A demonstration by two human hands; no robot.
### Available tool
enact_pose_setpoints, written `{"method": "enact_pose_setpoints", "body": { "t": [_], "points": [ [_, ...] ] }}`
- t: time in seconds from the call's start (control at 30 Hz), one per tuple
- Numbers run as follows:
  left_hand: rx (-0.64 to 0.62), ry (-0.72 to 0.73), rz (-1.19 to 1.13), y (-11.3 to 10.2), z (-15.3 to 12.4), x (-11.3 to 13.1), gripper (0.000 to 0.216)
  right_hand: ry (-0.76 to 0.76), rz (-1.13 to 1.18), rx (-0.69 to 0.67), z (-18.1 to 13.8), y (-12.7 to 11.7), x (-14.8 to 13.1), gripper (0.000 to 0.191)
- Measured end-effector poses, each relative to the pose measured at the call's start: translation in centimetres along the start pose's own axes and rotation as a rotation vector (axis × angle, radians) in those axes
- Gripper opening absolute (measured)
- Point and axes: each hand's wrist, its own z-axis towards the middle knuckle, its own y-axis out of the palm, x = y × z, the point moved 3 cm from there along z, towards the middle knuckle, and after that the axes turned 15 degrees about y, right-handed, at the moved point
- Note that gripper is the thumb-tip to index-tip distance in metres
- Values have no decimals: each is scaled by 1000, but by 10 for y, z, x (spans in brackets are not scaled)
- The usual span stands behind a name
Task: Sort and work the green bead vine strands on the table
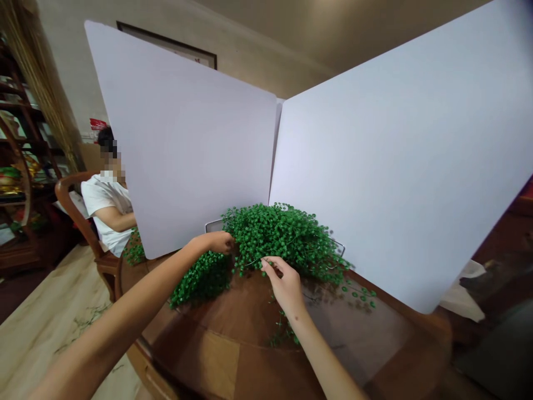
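Note:
A big heap of small round-leaved green sprigs [278, 236] lies on the round wooden table. My left hand [220, 243] is at the heap's left edge with its fingers curled closed. Whatever those fingers hold is hidden. In front of the heap, the thumb and fingertips of my right hand [285, 280] pinch a thin green stem, which runs leftward into the leaves. A smaller green bunch [202, 280] rests below my left hand, partly under the wrist.
Two tall white panels [200, 144] meet in a corner behind the heap. Loose leaves [362, 294] are scattered at the right of the wooden table [258, 361]. A person in a white shirt [106, 203] sits on a wooden chair [66, 183] beyond the left panel. Bits of stem litter the floor.

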Motion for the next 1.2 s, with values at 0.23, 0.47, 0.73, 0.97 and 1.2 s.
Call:
{"method": "enact_pose_setpoints", "body": {
  "t": [0.23,0.47,0.73,0.97,1.2],
  "points": [
    [575,2,-195,0,-35,73,27,32,134,-68,2,3,3,34],
    [644,147,-591,48,-47,119,27,-12,133,-169,-1,7,-1,24],
    [720,149,-661,51,-48,111,28,-140,-78,-115,-10,7,-14,19],
    [744,227,-614,47,-51,110,27,-164,-137,-95,-13,6,-16,17],
    [768,418,-492,32,-63,126,19,-113,-57,-64,-15,10,-15,18]
  ]
}}
